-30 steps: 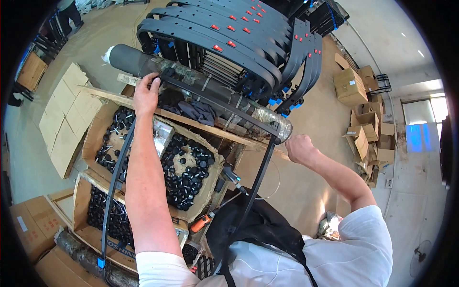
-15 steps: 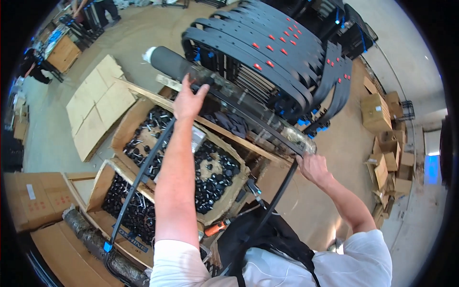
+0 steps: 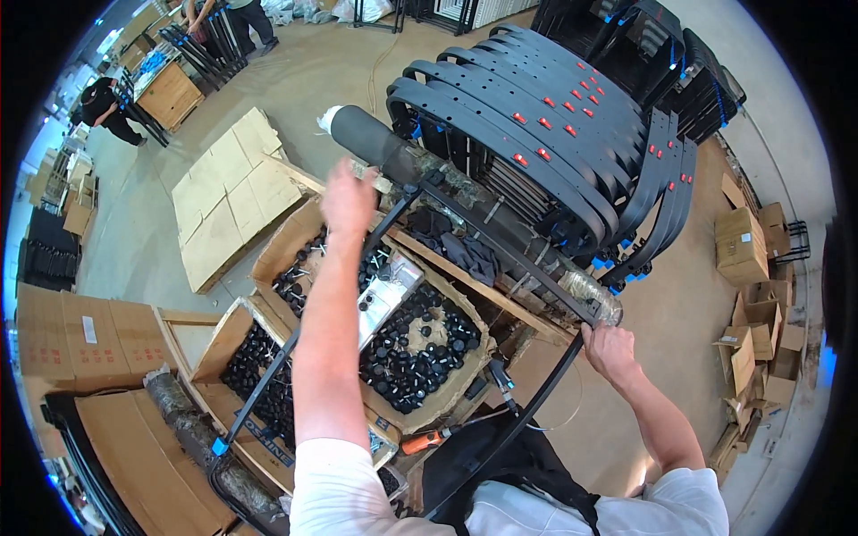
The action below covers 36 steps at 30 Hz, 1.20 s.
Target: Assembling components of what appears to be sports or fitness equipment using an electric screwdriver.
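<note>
A black metal tube frame [image 3: 500,230] lies across a long padded roller [image 3: 371,143], its side bars running back toward me over the boxes. My right hand [image 3: 609,352] is closed around the frame's right corner. Just left of the frame's far-left corner, my left hand [image 3: 349,198] is raised with its fingers apart and slightly blurred, holding nothing that I can see. A black round knob [image 3: 411,190] sits at that corner. Below my left forearm are cardboard trays [image 3: 483,344] of black screw-in feet [image 3: 416,362], partly hidden by the arm.
Stacked black curved frames with red clips [image 3: 536,116] stand beyond the roller. An orange-handled power tool [image 3: 424,441] lies near my waist. Flattened cardboard [image 3: 234,192] is at left, cartons [image 3: 751,250] along the right wall. Two people [image 3: 112,109] are at the far left.
My left hand has let go of the frame's far-left corner and lifted away to the left. My right hand keeps its hold. The whole view has shifted slightly.
</note>
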Each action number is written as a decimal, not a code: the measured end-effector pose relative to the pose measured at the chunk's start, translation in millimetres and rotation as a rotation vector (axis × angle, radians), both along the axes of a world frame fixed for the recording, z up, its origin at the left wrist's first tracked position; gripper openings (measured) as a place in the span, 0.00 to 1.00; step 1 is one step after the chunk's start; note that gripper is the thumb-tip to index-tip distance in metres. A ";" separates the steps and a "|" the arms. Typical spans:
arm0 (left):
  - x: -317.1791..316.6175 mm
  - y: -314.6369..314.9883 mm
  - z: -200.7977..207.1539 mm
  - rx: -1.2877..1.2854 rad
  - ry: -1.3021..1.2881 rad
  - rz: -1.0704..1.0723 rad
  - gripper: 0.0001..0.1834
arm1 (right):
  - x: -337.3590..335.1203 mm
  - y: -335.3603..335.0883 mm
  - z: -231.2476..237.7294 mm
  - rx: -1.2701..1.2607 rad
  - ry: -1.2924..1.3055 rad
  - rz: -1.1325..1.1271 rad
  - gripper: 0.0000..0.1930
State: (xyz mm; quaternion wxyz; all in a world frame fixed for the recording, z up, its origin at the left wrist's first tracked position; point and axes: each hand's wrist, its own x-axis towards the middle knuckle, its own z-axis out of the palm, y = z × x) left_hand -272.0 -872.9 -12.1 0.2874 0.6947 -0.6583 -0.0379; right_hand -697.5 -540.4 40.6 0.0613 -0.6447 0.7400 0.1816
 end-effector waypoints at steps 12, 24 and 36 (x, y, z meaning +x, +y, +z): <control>58.6 -3.7 4.6 0.111 -0.104 0.133 0.28 | 2.7 -3.4 3.4 -0.019 -0.024 0.011 0.27; -65.7 -3.7 1.0 0.165 -0.388 -0.490 0.22 | -6.5 8.0 4.5 -0.014 -0.081 0.039 0.24; 177.2 27.3 -56.4 0.419 -0.202 -0.134 0.18 | 0.0 -0.3 1.0 -0.024 -0.092 0.003 0.21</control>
